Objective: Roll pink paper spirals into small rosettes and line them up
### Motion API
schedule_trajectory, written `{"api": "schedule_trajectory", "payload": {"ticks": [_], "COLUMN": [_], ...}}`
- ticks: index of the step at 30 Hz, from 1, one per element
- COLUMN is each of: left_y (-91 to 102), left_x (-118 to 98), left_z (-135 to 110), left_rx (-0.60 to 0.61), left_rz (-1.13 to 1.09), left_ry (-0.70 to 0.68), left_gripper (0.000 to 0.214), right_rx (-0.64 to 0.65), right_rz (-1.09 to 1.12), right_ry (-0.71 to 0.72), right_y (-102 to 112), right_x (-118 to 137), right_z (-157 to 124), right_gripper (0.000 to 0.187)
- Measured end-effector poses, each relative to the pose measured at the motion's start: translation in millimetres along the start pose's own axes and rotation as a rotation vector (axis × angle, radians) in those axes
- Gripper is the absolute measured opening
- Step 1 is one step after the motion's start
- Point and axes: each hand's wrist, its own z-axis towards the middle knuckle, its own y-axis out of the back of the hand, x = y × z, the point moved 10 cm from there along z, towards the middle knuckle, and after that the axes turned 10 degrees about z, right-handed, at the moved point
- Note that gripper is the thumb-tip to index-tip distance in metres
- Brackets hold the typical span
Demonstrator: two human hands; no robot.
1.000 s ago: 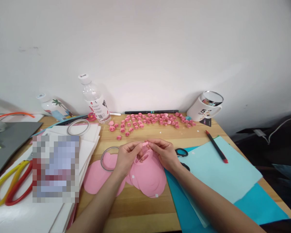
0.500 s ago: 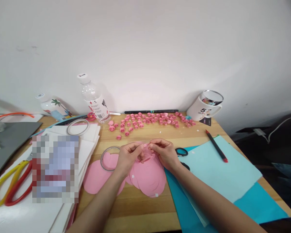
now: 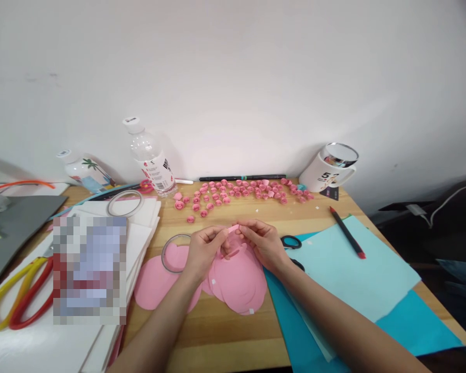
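The desk point(image 3: 225, 346) carries everything, its wooden top well lit. On its right side lies a pale blue sheet point(image 3: 365, 269), flat and apart from the pink work. In front of the person, a pile of round pink paper pieces point(image 3: 244, 290) overlaps loosely; these look thin and light, likely to slide over one another at a nudge and to crease if pressed.

Above the pile's far edge are the person's two hands, close together. The left hand point(image 3: 202, 254) pinches between thumb and fingers, and the right hand point(image 3: 267, 245) does the same facing it. Between their fingertips is a narrow pink paper strip point(image 3: 233, 228), with a curled part hanging below; whether that joins the pile cannot be told. The strip should weigh almost nothing, bend easily, spring back somewhat when curled, and tear or kink under a hard pull. It is best taken lightly by its ends or edges, with fingertips rather than a full grasp.

Smallest are the rolled pink rosettes point(image 3: 179, 205) beyond the hands, probably easy to crush and best lifted by their sides.
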Motion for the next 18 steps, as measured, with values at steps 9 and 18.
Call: {"api": "schedule_trajectory", "payload": {"ticks": [9, 18], "left_y": [-1.8, -1.7], "left_x": [-3.8, -1.2], "left_z": [-1.9, -1.5], "left_rx": [0.001, 0.009], "left_rz": [0.030, -0.006], "left_ry": [0.012, 0.027], "left_gripper": [0.022, 0.020], "right_rx": [-0.007, -0.027], "right_rz": [0.005, -0.030], "right_ry": [0.003, -0.001], "right_y": [1.5, 4.3], "right_x": [-0.1, -1.8], "right_z": [-0.1, -0.4], "right_gripper": [0.016, 0.018]}}
